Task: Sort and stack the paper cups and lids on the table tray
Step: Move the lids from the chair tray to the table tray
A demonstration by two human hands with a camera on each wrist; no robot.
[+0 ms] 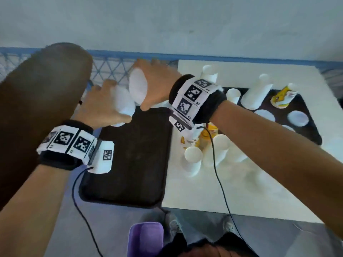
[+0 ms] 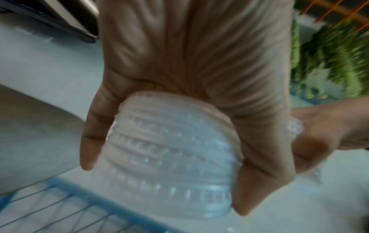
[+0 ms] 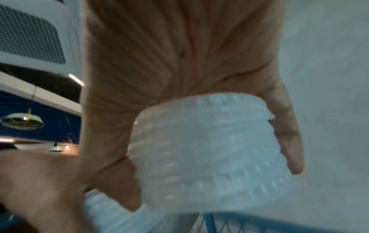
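In the upper middle of the head view both hands are clamped on stacks of translucent ribbed lids. The left hand (image 1: pixel 104 106) curls its fingers and thumb round one stack of lids (image 1: pixel 123 104), seen close in the left wrist view as a ridged, dotted column (image 2: pixel 169 157) between thumb and fingers. The right hand (image 1: pixel 157 84) grips a second lid stack (image 1: pixel 138 86) just above and beside the first; in the right wrist view that stack (image 3: pixel 209 149) fills the middle of the frame. Whether the 2 stacks touch cannot be told through the blur.

Below the hands lies a dark tray (image 1: pixel 130 160), partly off the left edge of the white tabletop (image 1: pixel 241 191). At the right of the frame a second dark tray (image 1: pixel 311 127) carries white paper cups (image 1: pixel 257 93), a yellow printed cup (image 1: pixel 282 97) and flat lids (image 1: pixel 297 118). More white cups (image 1: pixel 193 160) stand and lie on the tabletop in the middle.
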